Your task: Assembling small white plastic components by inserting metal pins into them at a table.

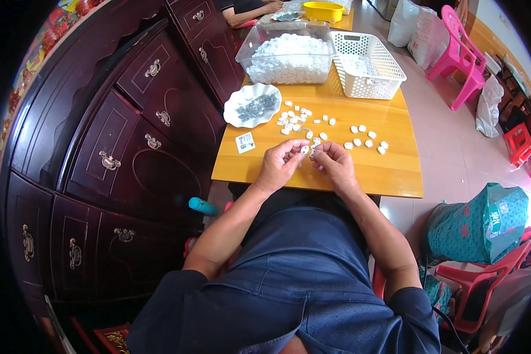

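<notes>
— So where are the hands?
— Both over the near edge of the wooden table (389, 177). The left hand (279, 166) and right hand (334, 164) meet fingertip to fingertip, each pinching a small white plastic piece (304, 150) between them.
— And the rest?
— More loose white pieces (324, 131) lie scattered just beyond the hands. Farther back sit a white scalloped dish (242, 115) of small grey metal parts, a clear tub (248, 50) of white pieces and a white basket (389, 74).
</notes>
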{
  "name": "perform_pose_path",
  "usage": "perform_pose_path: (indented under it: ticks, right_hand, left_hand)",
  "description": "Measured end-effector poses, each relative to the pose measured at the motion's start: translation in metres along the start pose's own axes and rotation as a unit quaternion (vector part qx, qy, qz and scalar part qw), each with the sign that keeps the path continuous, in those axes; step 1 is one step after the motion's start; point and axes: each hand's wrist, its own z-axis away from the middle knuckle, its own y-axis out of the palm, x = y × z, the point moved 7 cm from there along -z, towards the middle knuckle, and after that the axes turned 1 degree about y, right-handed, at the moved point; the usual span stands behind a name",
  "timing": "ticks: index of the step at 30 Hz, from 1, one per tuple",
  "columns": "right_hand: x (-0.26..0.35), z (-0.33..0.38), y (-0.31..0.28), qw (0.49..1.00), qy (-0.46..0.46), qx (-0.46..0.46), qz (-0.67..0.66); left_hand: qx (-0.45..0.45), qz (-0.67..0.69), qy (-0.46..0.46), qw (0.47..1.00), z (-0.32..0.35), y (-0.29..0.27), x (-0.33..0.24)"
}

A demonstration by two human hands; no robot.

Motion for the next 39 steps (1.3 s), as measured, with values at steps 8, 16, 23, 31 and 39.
perform_pose_path:
  ticks: [8,16,23,31,39]
  right_hand:
    - [-0.002,-0.001,-0.001,1.0,0.004,0.008,0.02]
    - [0.0,0.001,0.001,0.999,0.015,-0.001,0.04]
    - [-0.001,0.002,0.001,1.0,0.02,0.009,0.014]
    - [0.0,0.005,0.008,0.997,0.068,0.037,0.018]
    - [-0.007,0.006,0.008,0.996,0.08,0.042,-0.016]
  left_hand:
    - [0.003,0.004,-0.002,1.0,0.001,0.002,0.002]
    - [0.018,-0.021,0.015,1.0,0.001,0.002,-0.005]
    - [0.027,-0.094,0.049,0.994,-0.001,0.001,-0.012]
    - [0.034,-0.065,0.057,0.996,-0.002,0.002,-0.02]
    - [0.012,-0.182,0.08,0.98,0.004,0.009,-0.044]
